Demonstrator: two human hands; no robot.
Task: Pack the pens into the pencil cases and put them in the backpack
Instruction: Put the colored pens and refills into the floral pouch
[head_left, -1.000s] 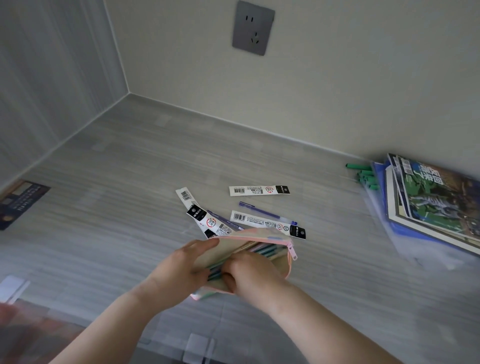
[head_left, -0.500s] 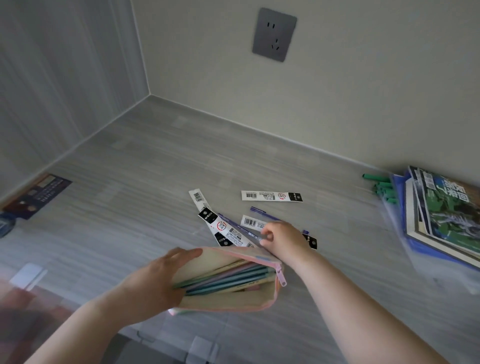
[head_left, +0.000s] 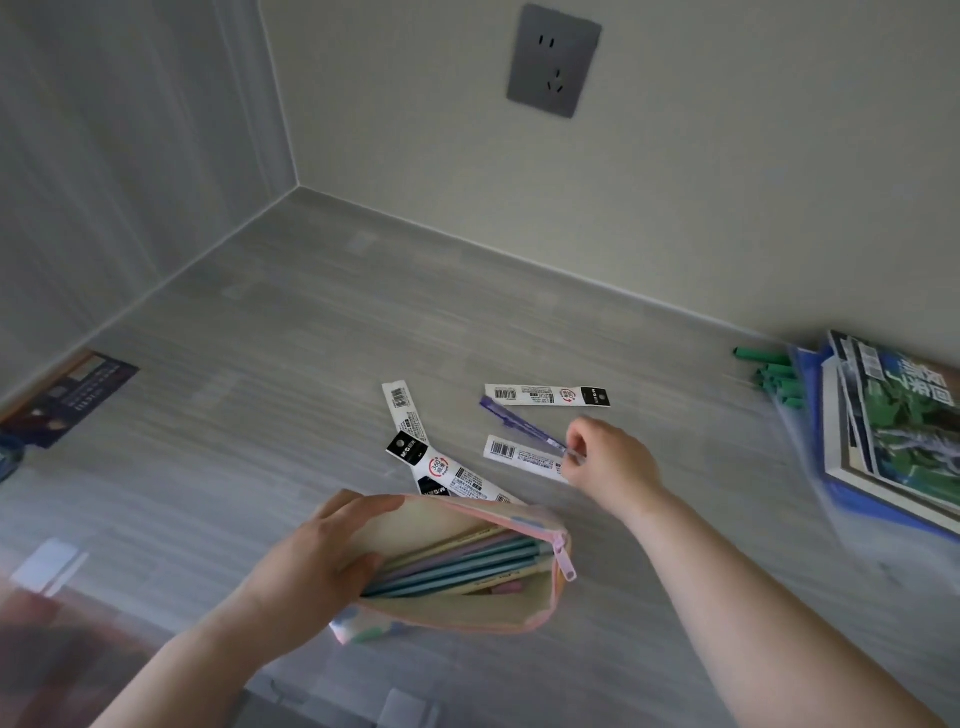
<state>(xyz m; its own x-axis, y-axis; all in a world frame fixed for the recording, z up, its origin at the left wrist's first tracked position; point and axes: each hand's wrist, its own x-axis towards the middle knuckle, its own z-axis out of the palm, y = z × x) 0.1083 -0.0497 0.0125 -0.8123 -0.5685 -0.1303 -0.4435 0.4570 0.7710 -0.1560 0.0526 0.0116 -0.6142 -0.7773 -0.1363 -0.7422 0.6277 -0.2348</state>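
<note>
A pink pencil case (head_left: 467, 608) lies unzipped on the grey table, with several pastel pens (head_left: 457, 566) inside. My left hand (head_left: 317, 561) grips the case's left end and holds its mouth apart. My right hand (head_left: 602, 457) pinches the near end of a purple pen (head_left: 519, 423) that lies on the table. Several white packaged pen refills (head_left: 545, 395) lie around it, one (head_left: 519, 454) under the purple pen and others (head_left: 415, 447) beside the case. No backpack is in view.
A stack of books on a blue folder (head_left: 893, 431) sits at the right edge, with green pens (head_left: 774, 374) behind it. A dark card (head_left: 67, 395) lies at far left. Walls meet in the corner behind the table, and a grey socket (head_left: 553, 60) is on the back wall.
My right hand left the pencil case, reached out to the loose pens and took the purple pen by its end. The case's mouth now gapes wider under my left hand.
</note>
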